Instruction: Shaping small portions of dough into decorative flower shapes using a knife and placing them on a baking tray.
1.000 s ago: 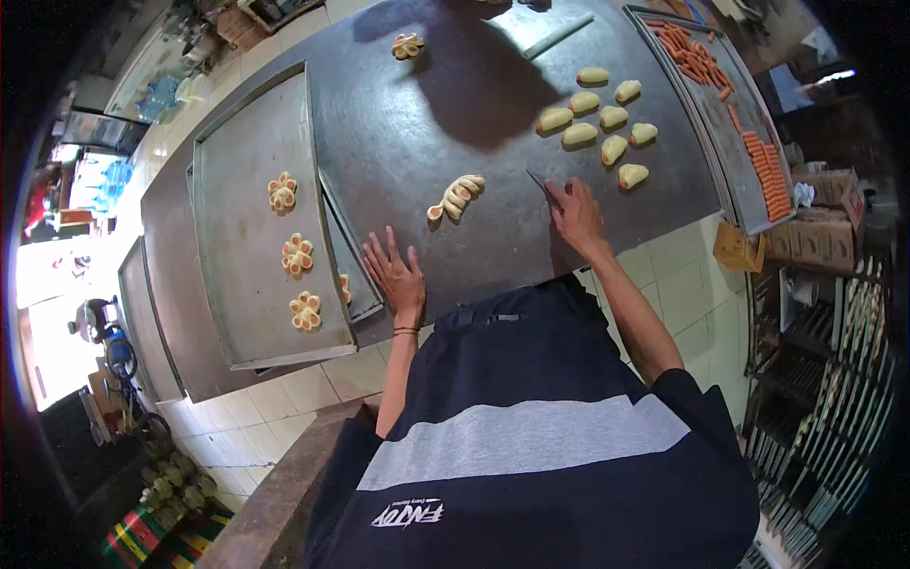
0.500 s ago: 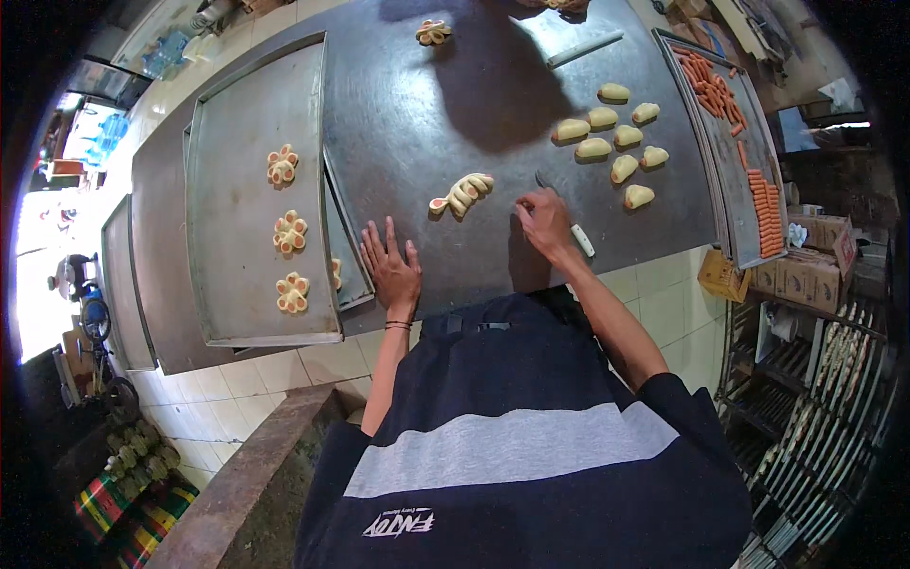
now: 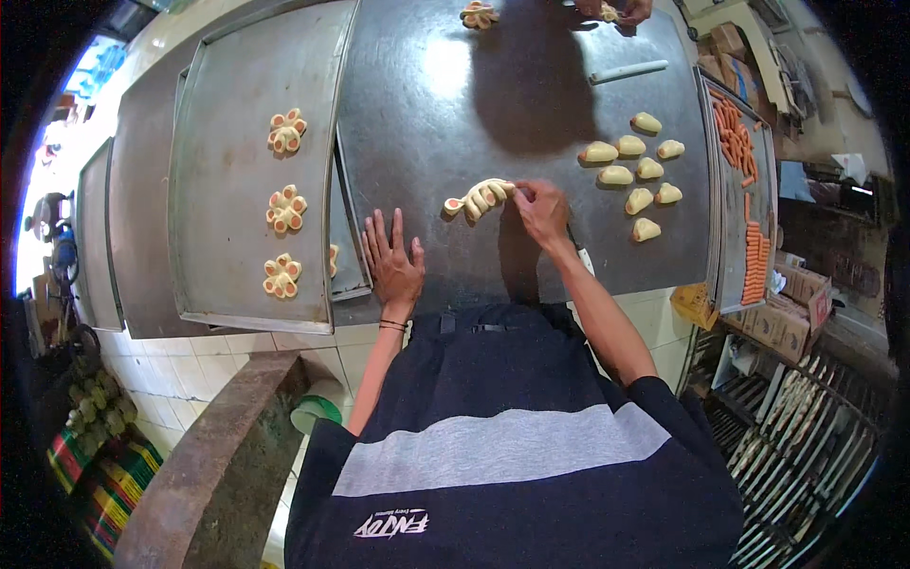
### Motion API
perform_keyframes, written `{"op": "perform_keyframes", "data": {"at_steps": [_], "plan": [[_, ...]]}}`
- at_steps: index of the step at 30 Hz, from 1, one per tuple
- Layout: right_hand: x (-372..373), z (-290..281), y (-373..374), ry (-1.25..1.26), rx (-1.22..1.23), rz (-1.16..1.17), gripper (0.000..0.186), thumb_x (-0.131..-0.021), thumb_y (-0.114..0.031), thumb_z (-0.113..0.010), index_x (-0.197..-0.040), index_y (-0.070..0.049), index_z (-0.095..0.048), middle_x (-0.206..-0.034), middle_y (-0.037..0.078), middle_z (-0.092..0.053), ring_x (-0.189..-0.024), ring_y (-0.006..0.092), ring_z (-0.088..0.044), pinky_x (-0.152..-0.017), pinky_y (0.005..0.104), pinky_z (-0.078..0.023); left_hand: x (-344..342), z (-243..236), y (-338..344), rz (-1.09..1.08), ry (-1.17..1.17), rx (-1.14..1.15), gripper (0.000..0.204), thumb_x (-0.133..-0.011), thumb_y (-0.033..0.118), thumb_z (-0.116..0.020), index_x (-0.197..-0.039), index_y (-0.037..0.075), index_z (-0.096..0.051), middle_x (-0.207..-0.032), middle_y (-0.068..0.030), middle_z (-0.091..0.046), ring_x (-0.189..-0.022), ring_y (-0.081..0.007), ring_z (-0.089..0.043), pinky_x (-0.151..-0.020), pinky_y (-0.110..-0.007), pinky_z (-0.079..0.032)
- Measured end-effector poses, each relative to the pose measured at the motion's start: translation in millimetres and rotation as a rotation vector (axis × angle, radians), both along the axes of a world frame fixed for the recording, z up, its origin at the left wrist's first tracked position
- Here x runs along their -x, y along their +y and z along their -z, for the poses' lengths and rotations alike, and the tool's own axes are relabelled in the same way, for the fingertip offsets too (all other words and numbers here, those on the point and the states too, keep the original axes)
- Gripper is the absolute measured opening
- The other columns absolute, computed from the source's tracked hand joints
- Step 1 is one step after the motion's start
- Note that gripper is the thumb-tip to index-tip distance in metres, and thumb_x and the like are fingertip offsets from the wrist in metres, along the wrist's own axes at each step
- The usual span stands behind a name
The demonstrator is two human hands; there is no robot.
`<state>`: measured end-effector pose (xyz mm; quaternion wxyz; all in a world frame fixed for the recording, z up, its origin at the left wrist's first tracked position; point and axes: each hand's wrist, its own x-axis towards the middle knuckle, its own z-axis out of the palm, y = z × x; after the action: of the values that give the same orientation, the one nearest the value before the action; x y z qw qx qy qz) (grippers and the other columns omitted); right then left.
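Observation:
On the metal table lies a sliced sausage dough roll, its cut segments fanned in a curve with sausage ends showing. The fingertips of my right hand pinch its right end. My left hand rests flat on the table with fingers spread, holding nothing, beside the edge of the left tray. A knife's white handle shows past my right wrist; its blade is mostly hidden by the hand. Several uncut sausage dough rolls sit in a group to the right.
On the left, a large tray holds three flower-shaped sausage buns, overlapping another tray. A tray of sausages stands at the right edge. Across the table are another person's hands, a flower-shaped bun and a pale rod.
My right hand has closed onto the right end of the sliced dough roll, having been apart from it. My left hand stays flat. The view has shifted; another person's hands now show clearly at the far edge.

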<state>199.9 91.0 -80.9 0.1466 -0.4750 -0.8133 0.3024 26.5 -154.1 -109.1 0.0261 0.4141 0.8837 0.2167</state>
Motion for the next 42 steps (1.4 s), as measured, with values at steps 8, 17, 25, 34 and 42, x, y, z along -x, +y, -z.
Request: {"op": "perform_keyframes", "data": {"at_steps": [8, 17, 25, 34, 42], "plan": [[72, -12, 55, -0.076, -0.159, -0.313, 0.016, -0.089, -0.023, -0.074, -0.095, -0.009, -0.079, -0.091, 0.013, -0.070, -0.093, 0.0350, -0.069, -0.081, 0.0490, -0.054, 14, 8, -2, -0.014, -0.019, 0.033, 0.064, -0.102, 0.033, -0.057, -0.163, 0.019, -0.040, -0.170, -0.0167, -0.031, -0.158, -0.0375, -0.027, -0.131, -0.050, -0.020], [101, 4, 81, -0.215, 0.015, -0.517, 0.021, -0.092, -0.018, -0.067, -0.107, -0.012, -0.080, -0.098, 0.015, -0.071, -0.095, 0.0389, -0.069, -0.086, 0.0463, -0.056, 24, 5, 1, 0.025, -0.061, 0.001, 0.062, -0.101, 0.028, -0.060, -0.160, 0.017, -0.045, -0.170, -0.0175, -0.031, -0.158, -0.0381, -0.026, -0.130, -0.050, -0.021], [32, -10, 26, 0.102, 0.140, -0.102, 0.022, -0.087, -0.018, -0.076, -0.106, -0.006, -0.079, -0.092, 0.013, -0.071, -0.083, 0.0291, -0.070, -0.076, 0.0399, -0.055, 29, -10, 65, -0.061, -0.494, -0.375, 0.036, -0.096, 0.012, -0.072, -0.131, 0.006, -0.069, -0.121, -0.0152, -0.070, -0.110, -0.0308, -0.066, -0.094, -0.041, -0.053], [13, -4, 27, 0.088, 0.069, 0.033, 0.022, -0.090, -0.024, -0.078, -0.100, -0.005, -0.080, -0.092, 0.012, -0.074, -0.079, 0.0260, -0.071, -0.072, 0.0372, -0.055, 33, -12, 122, 0.131, -0.579, -0.406, 0.018, -0.098, 0.012, -0.070, -0.113, 0.004, -0.075, -0.096, -0.0088, -0.070, -0.080, -0.0199, -0.063, -0.075, -0.034, -0.052], [32, 2, 78, 0.086, 0.175, 0.092, 0.022, -0.088, -0.028, -0.076, -0.096, -0.009, -0.081, -0.088, 0.011, -0.077, -0.084, 0.0287, -0.075, -0.077, 0.0409, -0.057, 21, -7, 77, -0.046, -0.517, -0.386, 0.012, -0.101, 0.009, -0.065, -0.107, 0.004, -0.075, -0.091, -0.0078, -0.067, -0.076, -0.0172, -0.062, -0.069, -0.032, -0.050]]}}
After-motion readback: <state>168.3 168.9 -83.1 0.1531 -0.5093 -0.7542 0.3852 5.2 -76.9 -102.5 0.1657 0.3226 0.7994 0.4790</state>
